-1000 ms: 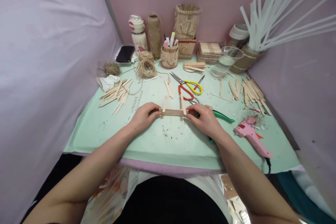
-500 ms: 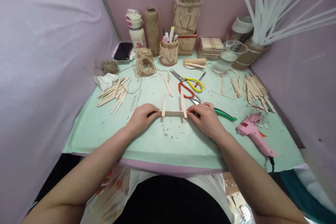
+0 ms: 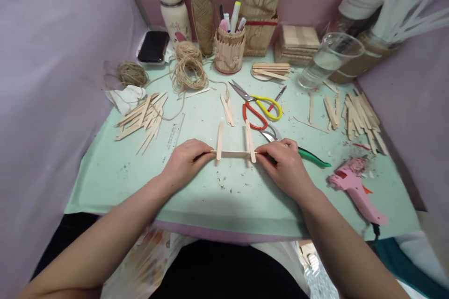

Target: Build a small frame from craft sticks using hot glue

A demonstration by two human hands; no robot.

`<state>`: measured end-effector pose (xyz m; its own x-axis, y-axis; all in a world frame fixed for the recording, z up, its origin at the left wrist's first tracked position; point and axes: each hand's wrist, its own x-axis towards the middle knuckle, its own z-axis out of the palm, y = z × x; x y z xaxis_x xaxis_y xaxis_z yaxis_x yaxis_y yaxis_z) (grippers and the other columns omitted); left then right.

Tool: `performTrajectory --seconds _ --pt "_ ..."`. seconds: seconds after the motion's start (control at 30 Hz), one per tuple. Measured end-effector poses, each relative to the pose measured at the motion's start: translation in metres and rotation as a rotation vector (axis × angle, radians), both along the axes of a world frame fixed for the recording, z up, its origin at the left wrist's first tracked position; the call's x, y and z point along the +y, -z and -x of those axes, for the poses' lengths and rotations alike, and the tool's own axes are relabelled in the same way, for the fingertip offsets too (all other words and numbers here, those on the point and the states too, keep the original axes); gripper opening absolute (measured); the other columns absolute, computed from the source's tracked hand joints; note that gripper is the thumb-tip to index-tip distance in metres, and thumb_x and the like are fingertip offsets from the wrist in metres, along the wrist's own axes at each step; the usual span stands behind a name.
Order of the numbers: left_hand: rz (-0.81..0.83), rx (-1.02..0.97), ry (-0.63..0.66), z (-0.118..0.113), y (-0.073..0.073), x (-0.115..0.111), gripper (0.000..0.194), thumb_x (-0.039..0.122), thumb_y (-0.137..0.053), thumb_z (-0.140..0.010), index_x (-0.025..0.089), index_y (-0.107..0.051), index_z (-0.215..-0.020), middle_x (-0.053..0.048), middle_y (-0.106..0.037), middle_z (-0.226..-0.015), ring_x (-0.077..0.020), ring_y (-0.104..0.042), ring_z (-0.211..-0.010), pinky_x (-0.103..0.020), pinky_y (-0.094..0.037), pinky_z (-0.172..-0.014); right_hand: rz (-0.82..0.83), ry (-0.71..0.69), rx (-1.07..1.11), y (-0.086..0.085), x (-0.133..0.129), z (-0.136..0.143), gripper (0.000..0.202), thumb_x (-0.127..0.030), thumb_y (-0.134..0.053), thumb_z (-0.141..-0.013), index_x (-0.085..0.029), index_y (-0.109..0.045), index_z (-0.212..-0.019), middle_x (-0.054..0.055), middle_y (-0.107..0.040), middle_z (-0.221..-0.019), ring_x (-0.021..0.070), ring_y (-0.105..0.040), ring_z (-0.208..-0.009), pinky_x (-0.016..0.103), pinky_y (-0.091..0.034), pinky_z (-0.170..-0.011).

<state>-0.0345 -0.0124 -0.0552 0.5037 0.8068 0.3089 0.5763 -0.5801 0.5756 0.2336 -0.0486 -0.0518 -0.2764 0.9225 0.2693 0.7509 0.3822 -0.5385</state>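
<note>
Between my hands is a small frame of popsicle sticks (image 3: 233,154), one stick running crosswise with upright sticks near both its ends. My left hand (image 3: 184,161) pinches the left end of the crosswise stick. At the right end, my right hand (image 3: 280,161) pinches it between thumb and fingers. Just behind my right hand lie green-handled cutters (image 3: 314,156), partly hidden by it. Scissors (image 3: 257,105) with one red and one yellow handle rest beyond the frame, and a few loose sticks (image 3: 227,110) lie left of them.
A pink glue gun (image 3: 359,191) lies at the right, below a pile of sticks (image 3: 361,119). More sticks (image 3: 143,119) and a clear ruler (image 3: 173,135) are at the left. Twine (image 3: 189,74), a pen holder (image 3: 229,51), a bottle (image 3: 175,18) and a water cup (image 3: 324,65) stand behind.
The head view has come closer to the table, so things appear larger and spread outward. Both hands keep their hold on the stick frame, which has hardly moved.
</note>
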Motion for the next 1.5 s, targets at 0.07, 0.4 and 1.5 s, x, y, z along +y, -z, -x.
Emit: performTrajectory --seconds 0.07,0.4,1.5 --pt "0.000 0.000 0.009 0.000 0.000 -0.001 0.015 0.026 -0.059 -0.093 0.018 -0.069 -0.086 -0.002 -0.072 -0.078 -0.0141 -0.065 -0.073 -0.027 -0.050 -0.068 -0.010 -0.001 -0.001 -0.001 -0.001 0.001 0.013 -0.020 -0.055 -0.095 -0.022 -0.063 -0.084 -0.001 -0.069 -0.077 0.0147 -0.059 -0.071 0.038 -0.032 -0.087" --pt "-0.098 -0.062 0.110 0.007 0.001 -0.001 0.012 0.009 -0.062 -0.087 0.017 -0.067 -0.095 -0.004 -0.065 -0.081 -0.0162 -0.060 -0.077 -0.031 -0.049 -0.067 0.020 -0.090 0.050 -0.012 -0.002 0.000 0.014 -0.012 -0.054 -0.095 -0.020 -0.063 -0.089 -0.001 -0.071 -0.082 0.0146 -0.060 -0.077 0.038 -0.030 -0.083" --pt "0.244 0.016 0.186 0.008 -0.010 0.007 0.016 0.007 -0.057 -0.089 0.018 -0.064 -0.098 -0.011 -0.074 -0.109 -0.0257 -0.062 -0.110 -0.042 -0.053 -0.088 0.124 -0.098 0.079 -0.002 0.003 -0.001 0.022 -0.018 -0.047 -0.100 -0.021 -0.068 -0.093 0.003 -0.076 -0.101 0.0203 -0.062 -0.094 0.043 -0.033 -0.081"
